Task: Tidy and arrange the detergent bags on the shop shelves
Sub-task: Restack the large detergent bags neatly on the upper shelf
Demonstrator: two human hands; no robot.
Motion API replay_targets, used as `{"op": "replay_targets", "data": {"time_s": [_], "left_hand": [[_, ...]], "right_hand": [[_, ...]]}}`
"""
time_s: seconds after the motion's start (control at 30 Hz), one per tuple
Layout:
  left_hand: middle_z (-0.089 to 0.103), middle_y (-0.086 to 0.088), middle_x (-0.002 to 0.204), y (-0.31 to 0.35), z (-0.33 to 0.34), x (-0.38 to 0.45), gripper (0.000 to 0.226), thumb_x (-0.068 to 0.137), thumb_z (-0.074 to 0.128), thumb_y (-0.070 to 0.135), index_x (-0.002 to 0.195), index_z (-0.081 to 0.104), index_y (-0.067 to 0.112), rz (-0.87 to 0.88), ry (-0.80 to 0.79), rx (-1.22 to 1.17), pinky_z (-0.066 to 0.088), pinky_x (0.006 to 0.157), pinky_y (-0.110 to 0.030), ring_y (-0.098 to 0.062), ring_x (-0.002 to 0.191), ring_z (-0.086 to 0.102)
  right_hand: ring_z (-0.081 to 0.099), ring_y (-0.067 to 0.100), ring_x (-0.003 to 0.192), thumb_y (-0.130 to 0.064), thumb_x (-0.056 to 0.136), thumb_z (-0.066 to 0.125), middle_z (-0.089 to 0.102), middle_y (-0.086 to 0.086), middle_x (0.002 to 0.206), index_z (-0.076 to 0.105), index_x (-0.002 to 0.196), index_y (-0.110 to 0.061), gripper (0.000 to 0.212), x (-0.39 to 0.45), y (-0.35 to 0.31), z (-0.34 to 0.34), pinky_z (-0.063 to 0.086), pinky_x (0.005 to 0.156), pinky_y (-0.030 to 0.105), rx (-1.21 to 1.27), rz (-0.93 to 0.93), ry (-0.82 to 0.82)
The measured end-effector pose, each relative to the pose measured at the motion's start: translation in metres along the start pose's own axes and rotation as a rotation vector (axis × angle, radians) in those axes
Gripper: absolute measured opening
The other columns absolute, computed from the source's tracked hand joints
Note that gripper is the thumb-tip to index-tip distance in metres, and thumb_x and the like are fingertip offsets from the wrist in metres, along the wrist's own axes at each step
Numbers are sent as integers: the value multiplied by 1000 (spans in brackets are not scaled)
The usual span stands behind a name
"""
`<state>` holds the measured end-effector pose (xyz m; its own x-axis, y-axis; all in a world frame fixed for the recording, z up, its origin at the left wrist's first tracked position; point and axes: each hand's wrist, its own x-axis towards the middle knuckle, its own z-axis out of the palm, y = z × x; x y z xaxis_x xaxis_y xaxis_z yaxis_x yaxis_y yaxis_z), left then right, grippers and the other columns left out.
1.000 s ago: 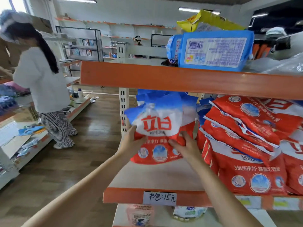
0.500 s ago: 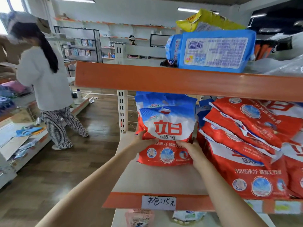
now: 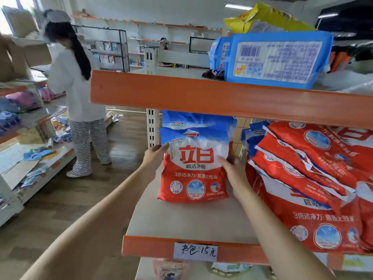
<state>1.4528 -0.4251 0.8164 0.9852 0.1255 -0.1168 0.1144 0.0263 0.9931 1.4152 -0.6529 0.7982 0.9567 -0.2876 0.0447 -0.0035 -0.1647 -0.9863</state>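
Observation:
A red, white and blue detergent bag (image 3: 194, 168) stands upright at the left of the middle shelf (image 3: 181, 223). It leans against a second bag of the same kind (image 3: 193, 120) behind it. My left hand (image 3: 154, 155) presses straight fingers against the front bag's left edge. On the right edge, my right hand (image 3: 232, 166) grips the bag, thumb on the front. To the right, several more red detergent bags (image 3: 302, 178) lie in a slanting, untidy pile.
The orange edge of the upper shelf (image 3: 201, 96) hangs just above the bags, carrying a blue pack (image 3: 276, 59) and a yellow bag (image 3: 268, 17). A handwritten price label (image 3: 195, 251) is on the shelf front. A person in white (image 3: 74, 83) stands at the left shelves.
The bag went from tilted and lifted in my hands to upright, set further back against the bag behind. My hands slid up from its bottom to its sides.

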Motion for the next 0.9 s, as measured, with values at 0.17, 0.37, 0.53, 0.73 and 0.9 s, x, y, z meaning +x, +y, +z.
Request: {"op": "replay_targets", "data": {"time_s": [0.17,0.37,0.53,0.73,0.9], "left_hand": [[68,-6,90,4,4,-2,15,97,51,20,86,59,13,21,-14,-62,52,78,-28,-19,81,65],[58,-13,82,23,-4,-2,26,91,57,30,81,53,7,257,22,-70,44,62,-34,-24,75,58],[57,-11,74,19,-5,-1,30,94,57,20,70,47,7,316,92,-34,45,61,-33,-20,69,58],[62,0,74,8,-4,-18,29,87,63,41,74,62,16,294,-10,74,46,68,-33,-17,71,57],[65,2,84,-50,-28,-27,29,67,83,31,87,64,23,117,-299,519,50,71,-26,-15,74,61]], "right_hand": [[64,16,100,-50,86,59,69,-6,105,61,108,-30,30,-3,-7,1,50,86,34,192,47,-55],[69,14,85,-14,84,67,74,-3,86,71,87,-21,9,-7,-35,-22,52,77,26,278,-103,14],[63,23,76,-30,89,63,68,9,81,68,81,-7,25,-6,-32,-26,49,69,34,-253,-371,126],[60,19,85,-29,93,58,65,-1,87,63,93,-15,16,-19,-29,-31,43,71,24,-364,-266,142],[62,20,107,-37,81,72,65,1,117,56,119,-14,47,-49,18,-27,48,90,30,-464,48,-130]]}}
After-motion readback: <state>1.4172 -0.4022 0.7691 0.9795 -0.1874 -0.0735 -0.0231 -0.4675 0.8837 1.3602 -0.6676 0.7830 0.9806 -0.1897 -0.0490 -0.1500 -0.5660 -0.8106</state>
